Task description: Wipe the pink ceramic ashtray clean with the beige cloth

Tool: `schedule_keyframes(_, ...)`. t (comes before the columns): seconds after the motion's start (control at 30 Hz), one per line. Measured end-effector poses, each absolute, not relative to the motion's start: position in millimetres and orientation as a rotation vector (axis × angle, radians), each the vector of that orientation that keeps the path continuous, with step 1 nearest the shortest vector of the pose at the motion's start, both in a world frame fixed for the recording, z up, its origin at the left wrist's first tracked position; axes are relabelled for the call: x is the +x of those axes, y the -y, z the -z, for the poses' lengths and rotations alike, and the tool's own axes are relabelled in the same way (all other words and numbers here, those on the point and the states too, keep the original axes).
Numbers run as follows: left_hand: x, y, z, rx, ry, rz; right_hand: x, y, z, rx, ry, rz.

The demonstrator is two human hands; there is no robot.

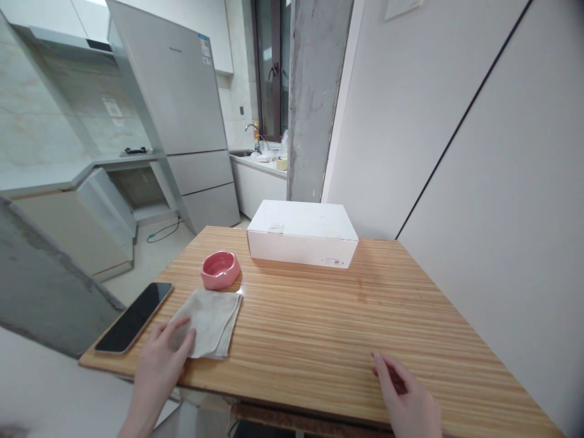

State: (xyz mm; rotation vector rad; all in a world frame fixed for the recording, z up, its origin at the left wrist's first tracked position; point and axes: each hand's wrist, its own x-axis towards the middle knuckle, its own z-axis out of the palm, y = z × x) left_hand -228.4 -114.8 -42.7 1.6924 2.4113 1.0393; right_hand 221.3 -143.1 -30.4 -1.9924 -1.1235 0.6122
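Note:
A folded grey cloth (pixel 213 322) lies flat on the left part of the wooden table (pixel 319 328). My left hand (pixel 165 354) rests at its left edge, thumb and forefinger apart, touching the cloth without gripping it. Just behind the cloth sits a pink bowl (pixel 221 270). A black-screened phone (pixel 135 317) lies to the left of the cloth. Over the table's right front part is my right hand (pixel 405 389), its fingers curled together; whether anything small is between the fingertips is hidden.
At the table's back edge stands a closed white box (pixel 301 234). A white wall (pixel 493 201) runs along the right side. Beyond the table are a grey fridge (pixel 177 91), a sink counter and a concrete pillar (pixel 314 103).

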Motion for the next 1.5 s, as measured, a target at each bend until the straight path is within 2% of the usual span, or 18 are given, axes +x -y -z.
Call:
schedule_keyframes(0.2, -232.1, 119.6, 41.9, 1.87, -2.627, -1.052, 218.0, 141.2, 29.9, -1.978, 1.146, -0.577)
schedule_keyframes(0.3, -211.0, 120.6, 29.4, 1.872, -2.701, -1.325, 217.5, 134.5, 27.9, -1.95, 1.142, -0.531)
schedule_keyframes(0.37, -186.8, 118.3, 19.9, 1.848, -2.544, -1.561, 213.5, 126.5, 26.5, -1.878, 1.132, -0.506)
schedule_keyframes(0.43, -155.7, 113.8, 13.0, 1.821, -2.235, -1.635, 203.3, 117.8, 25.9, -1.74, 1.129, -0.545)
schedule_keyframes(0.6, -68.5, 104.0, 10.4, 1.638, -1.583, -1.269, 156.2, 109.0, 26.4, -1.386, 1.109, -0.895)
schedule_keyframes(0.73, -22.5, 105.0, 12.7, 1.627, -1.369, -1.082, 126.7, 113.2, 24.7, -1.222, 1.167, -1.035)
schedule_keyframes(1.03, -11.4, 106.9, 15.5, 1.72, -1.367, -0.931, 124.1, 111.9, 27.1, -1.22, 1.267, -1.076)
schedule_keyframes(1.5, -11.8, 108.0, 14.7, 1.732, -1.378, -0.936, 121.8, 116.1, 19.2, -1.3, 1.412, -0.954)
